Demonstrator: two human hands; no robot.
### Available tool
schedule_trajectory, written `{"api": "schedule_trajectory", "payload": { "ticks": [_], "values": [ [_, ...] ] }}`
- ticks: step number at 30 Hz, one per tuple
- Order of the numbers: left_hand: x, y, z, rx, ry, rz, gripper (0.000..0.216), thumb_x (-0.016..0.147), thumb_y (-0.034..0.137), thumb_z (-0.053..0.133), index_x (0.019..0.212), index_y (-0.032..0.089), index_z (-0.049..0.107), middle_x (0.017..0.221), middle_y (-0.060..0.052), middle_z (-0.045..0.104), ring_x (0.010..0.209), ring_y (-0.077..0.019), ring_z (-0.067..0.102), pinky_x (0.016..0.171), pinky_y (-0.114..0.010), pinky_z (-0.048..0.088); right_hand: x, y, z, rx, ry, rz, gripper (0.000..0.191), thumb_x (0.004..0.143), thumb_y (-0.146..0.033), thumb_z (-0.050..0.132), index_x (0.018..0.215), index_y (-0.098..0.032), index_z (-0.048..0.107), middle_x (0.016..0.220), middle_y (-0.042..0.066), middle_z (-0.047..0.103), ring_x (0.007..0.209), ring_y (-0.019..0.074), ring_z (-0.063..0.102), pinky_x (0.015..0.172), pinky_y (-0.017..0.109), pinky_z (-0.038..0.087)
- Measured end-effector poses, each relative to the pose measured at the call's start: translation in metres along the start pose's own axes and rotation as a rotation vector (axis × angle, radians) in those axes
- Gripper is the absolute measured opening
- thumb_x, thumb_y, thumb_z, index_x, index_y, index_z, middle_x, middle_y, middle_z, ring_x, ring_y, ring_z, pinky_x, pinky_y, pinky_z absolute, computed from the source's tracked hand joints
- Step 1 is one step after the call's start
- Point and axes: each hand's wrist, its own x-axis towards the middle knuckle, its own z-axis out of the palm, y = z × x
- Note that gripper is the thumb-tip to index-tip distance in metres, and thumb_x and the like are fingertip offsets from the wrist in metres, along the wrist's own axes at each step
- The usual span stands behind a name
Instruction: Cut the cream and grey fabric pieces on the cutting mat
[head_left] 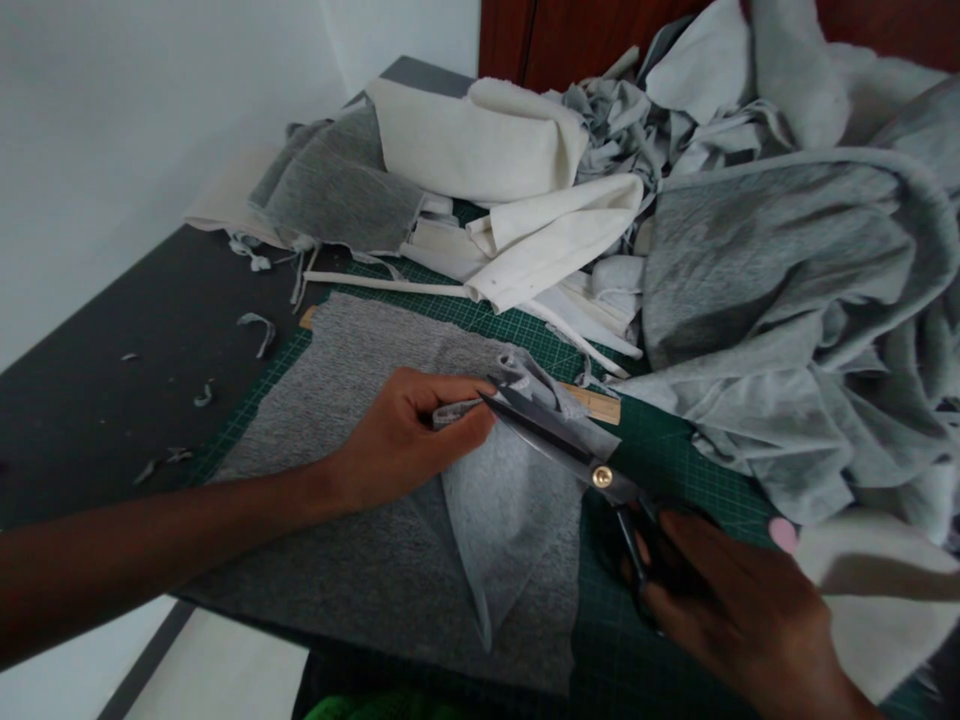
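Observation:
Grey knit fabric point(390, 610) lies spread over the green cutting mat point(675, 450), with a part of it lifted and folded in the middle. My left hand point(405, 430) pinches that raised fold between thumb and fingers. Through the handles of black-handled scissors point(559, 445) go the fingers of my right hand point(750, 600). The blades are slightly parted at the tips, right beside my left fingertips and at the edge of the pinched fabric. A wooden ruler point(596, 403) shows partly from under the fabric; the rest of it is covered.
A large heap of grey cloth point(780, 260) fills the right side. Folded cream fabric point(480, 140) and white strips lie at the back. Small scraps point(259, 330) dot the dark table point(97, 370) at left. A pink disc point(783, 534) sits near my right hand.

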Motion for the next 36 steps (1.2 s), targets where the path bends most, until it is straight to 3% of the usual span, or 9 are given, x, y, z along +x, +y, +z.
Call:
{"api": "schedule_trajectory", "payload": {
  "ticks": [5,10,26,36],
  "values": [
    [0.000,-0.004,-0.001,-0.003,-0.044,0.036,0.020,0.083,0.027,0.058,0.078,0.016,0.073,0.066,0.002,0.065,0.058,-0.0097,0.056,0.054,-0.017,0.045,-0.006,0.003,0.000,-0.058,-0.032,-0.016,0.017,0.093,-0.021,0.048,0.096,-0.014,0.064,0.066,0.002,0.068,0.050,0.0128,0.062,0.046,0.023,0.048],
    [0.000,-0.007,-0.002,0.032,-0.058,0.038,0.027,0.085,0.031,0.057,0.066,0.016,0.067,0.057,0.003,0.057,0.052,-0.0091,0.050,0.049,-0.018,0.041,-0.017,0.008,0.000,-0.125,-0.081,-0.039,0.018,0.095,-0.024,0.048,0.104,-0.015,0.062,0.076,0.004,0.071,0.056,0.0140,0.065,0.051,0.025,0.051],
    [0.001,-0.010,-0.001,-0.056,-0.070,-0.003,0.023,0.085,0.031,0.061,0.077,0.016,0.076,0.074,-0.001,0.072,0.068,-0.0135,0.064,0.060,-0.019,0.050,-0.008,0.009,0.001,-0.062,-0.078,0.029,0.017,0.094,-0.023,0.047,0.104,-0.016,0.058,0.074,0.002,0.068,0.054,0.0138,0.064,0.047,0.023,0.048],
    [0.001,-0.009,-0.001,-0.056,-0.082,0.025,0.020,0.085,0.024,0.059,0.077,0.014,0.075,0.070,0.001,0.068,0.062,-0.0096,0.057,0.056,-0.017,0.044,-0.010,0.009,0.002,-0.012,-0.168,0.054,0.018,0.097,-0.027,0.040,0.097,-0.018,0.056,0.067,0.000,0.063,0.048,0.0125,0.060,0.044,0.022,0.044]
  ]
}}
